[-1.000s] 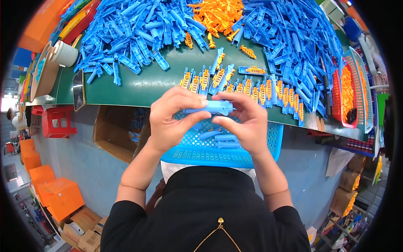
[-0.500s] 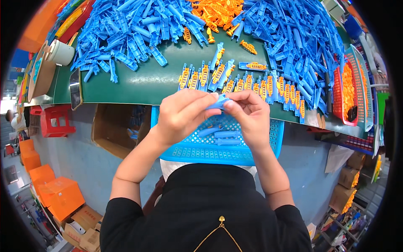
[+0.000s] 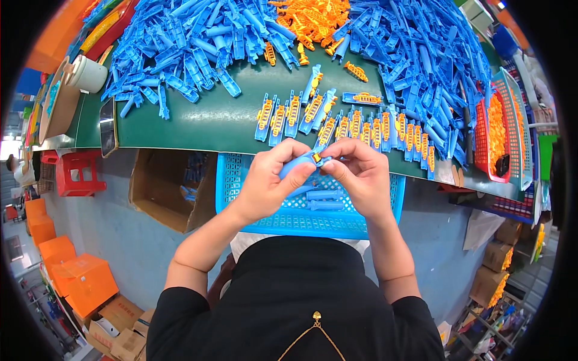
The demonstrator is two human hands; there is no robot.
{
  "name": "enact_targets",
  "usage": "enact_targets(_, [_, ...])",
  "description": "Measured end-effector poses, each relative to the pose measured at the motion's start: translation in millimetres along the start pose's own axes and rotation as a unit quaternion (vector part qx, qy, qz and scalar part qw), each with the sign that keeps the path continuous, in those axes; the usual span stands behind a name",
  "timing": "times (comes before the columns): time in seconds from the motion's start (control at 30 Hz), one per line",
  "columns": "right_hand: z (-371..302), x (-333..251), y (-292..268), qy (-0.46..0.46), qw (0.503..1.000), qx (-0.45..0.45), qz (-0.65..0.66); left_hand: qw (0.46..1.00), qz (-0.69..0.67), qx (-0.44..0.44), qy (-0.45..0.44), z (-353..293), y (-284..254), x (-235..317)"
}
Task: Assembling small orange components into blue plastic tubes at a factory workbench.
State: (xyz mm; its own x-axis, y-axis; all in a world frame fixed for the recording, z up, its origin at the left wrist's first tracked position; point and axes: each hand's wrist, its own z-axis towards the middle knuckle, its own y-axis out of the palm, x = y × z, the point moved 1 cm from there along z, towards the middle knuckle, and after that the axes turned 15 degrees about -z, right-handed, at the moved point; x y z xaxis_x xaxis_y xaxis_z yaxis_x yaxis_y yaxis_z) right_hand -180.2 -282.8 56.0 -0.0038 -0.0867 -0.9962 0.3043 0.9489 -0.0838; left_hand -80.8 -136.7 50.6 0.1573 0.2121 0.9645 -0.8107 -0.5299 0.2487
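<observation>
Above a blue plastic basket (image 3: 295, 225), my left hand (image 3: 265, 180) is closed round a blue tube-shaped plastic part (image 3: 294, 166). A bit of orange (image 3: 316, 157) shows at the part's right end. My right hand (image 3: 366, 180) pinches that same end between thumb and fingers, which partly hide it. Several finished-looking blue tubes (image 3: 326, 205) lie in the basket below. Just beyond my hands, along the table edge, stands a row of blue half shells (image 3: 356, 123) with orange ladder-like inserts in them.
On the green table (image 3: 198, 123) rise two heaps of blue shells (image 3: 186, 45), (image 3: 421, 66) with a pile of orange inserts (image 3: 313, 21) between. A red basket (image 3: 490, 141) of orange pieces stands at the right. A cardboard box (image 3: 168, 204) and a red stool (image 3: 81, 174) are at the left.
Both hands have lowered slightly toward me. The blue part has been turned, so its length and orange end now show. My left fingers have shifted along it.
</observation>
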Motion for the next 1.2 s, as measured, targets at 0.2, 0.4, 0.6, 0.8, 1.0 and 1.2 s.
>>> enact_targets(0.2, [9, -25, 7, -0.167, 0.948, 0.089, -0.256, 0.949, -0.236, -0.02, -0.208, 4, -7, 5])
enact_targets(0.4, [5, -12, -1, -0.142, 0.947, 0.023, -0.288, 0.955, -0.279, -0.013, -0.1, -6, -15, 5])
enact_targets(0.6, [6, -7, 4, -0.172, 0.948, 0.032, -0.266, 0.993, 0.014, 0.062, 0.101, -19, -14, -4])
enact_targets(0.8, [4, -7, -2, -0.194, 0.939, 0.014, -0.282, 0.99, 0.09, 0.047, 0.094, -24, -12, 2])
enact_targets(1.0, [-2, -9, -18, -0.19, 0.915, -0.066, -0.35, 0.923, 0.367, 0.088, 0.075, 9, -61, 21])
enact_targets(1.2, [33, -15, -75, -0.043, 0.921, 0.096, -0.376, 0.849, 0.499, 0.157, 0.079, 13, -62, -6])
